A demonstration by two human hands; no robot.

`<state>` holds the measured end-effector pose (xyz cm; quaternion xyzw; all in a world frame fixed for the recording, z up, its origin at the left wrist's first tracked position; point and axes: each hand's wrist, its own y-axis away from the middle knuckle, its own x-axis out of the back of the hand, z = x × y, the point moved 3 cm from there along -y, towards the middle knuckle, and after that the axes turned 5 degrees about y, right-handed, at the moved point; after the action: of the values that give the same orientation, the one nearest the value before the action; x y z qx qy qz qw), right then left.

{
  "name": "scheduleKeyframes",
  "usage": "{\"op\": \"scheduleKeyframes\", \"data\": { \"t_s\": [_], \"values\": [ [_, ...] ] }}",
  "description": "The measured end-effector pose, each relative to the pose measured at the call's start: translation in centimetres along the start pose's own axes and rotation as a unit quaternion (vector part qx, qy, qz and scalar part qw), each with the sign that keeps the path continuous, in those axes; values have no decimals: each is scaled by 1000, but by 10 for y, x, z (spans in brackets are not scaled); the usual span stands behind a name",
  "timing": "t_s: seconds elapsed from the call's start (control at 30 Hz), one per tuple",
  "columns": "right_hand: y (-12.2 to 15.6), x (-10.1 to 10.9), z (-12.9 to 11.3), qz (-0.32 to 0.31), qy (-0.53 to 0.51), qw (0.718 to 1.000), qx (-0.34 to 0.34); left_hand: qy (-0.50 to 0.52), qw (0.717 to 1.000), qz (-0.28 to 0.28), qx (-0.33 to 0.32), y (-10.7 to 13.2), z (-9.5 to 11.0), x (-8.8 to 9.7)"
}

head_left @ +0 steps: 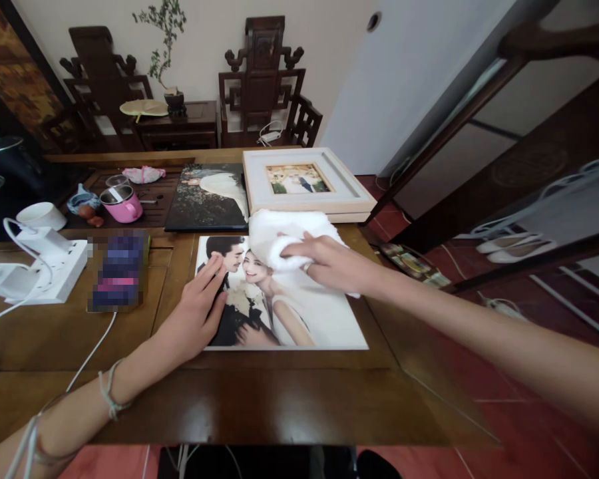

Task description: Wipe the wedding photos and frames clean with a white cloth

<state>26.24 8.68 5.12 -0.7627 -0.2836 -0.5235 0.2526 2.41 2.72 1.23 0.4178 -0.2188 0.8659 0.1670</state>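
Observation:
A large glossy photo print (304,319) of a couple lies flat on the wooden table (279,399) in front of me. My left hand (197,313) rests flat on the print's left edge, fingers stretched out and pressing it down. My right hand (329,263) is closed on a white cloth (274,236), which lies bunched on the print's upper right part. A bracelet circles my left wrist.
Behind the print lie a dark photo panel (207,199) and a white framed picture (304,183). To the left are a white power strip (50,263) with cables, a pink pot (122,203), a white bowl (40,216) and a blurred item (120,269). Dark wooden chairs (262,86) stand at the wall.

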Motion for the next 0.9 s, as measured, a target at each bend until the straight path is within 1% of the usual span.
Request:
{"op": "scheduleKeyframes", "data": {
  "t_s": [0.07, 0.1, 0.17, 0.23, 0.3, 0.33, 0.43, 0.5, 0.53, 0.57, 0.63, 0.77, 0.83, 0.9],
  "values": [
    [-5, 3, 7, 6, 9, 1000, -5, 0, 1000, 0, 2, 0, 0, 0],
    [-4, 3, 6, 1, 7, 1000, -5, 0, 1000, -1, 4, 0, 0, 0],
    [5, -1, -4, -19, -8, 1000, -2, 2, 1000, -1, 9, 0, 1, 0],
    [22, -8, -24, -34, -20, 999, -6, 4, 1000, -1, 13, 0, 1, 0],
    [44, -17, -50, -40, -19, 999, -16, 5, 1000, -1, 15, 0, 2, 0],
    [56, -20, -65, -31, -16, 999, -18, 4, 1000, -1, 14, 0, 2, -1],
    [84, -27, -107, -63, -20, 998, 12, 1, 1000, 4, 10, 0, 1, -1],
    [93, -28, -125, -88, -22, 996, 26, 0, 1000, 6, 9, 0, 1, -1],
    [94, -28, -128, -97, -23, 995, 29, 0, 1000, 6, 9, 0, 1, -1],
    [93, -28, -128, -99, -25, 994, 33, 1, 1000, 5, 9, 0, 1, -1],
    [82, -28, -119, -96, -21, 995, 34, 5, 1000, 3, 7, 0, 1, -1],
    [40, -26, -77, -56, 11, 998, 26, 12, 1000, 0, 7, 0, 1, 0],
    [16, -22, -57, -44, 15, 999, 21, 7, 1000, -2, 10, 0, 1, 0],
    [-6, -16, -43, -35, 12, 999, 21, 3, 1000, -4, 12, 0, 1, 0]
  ]
}}
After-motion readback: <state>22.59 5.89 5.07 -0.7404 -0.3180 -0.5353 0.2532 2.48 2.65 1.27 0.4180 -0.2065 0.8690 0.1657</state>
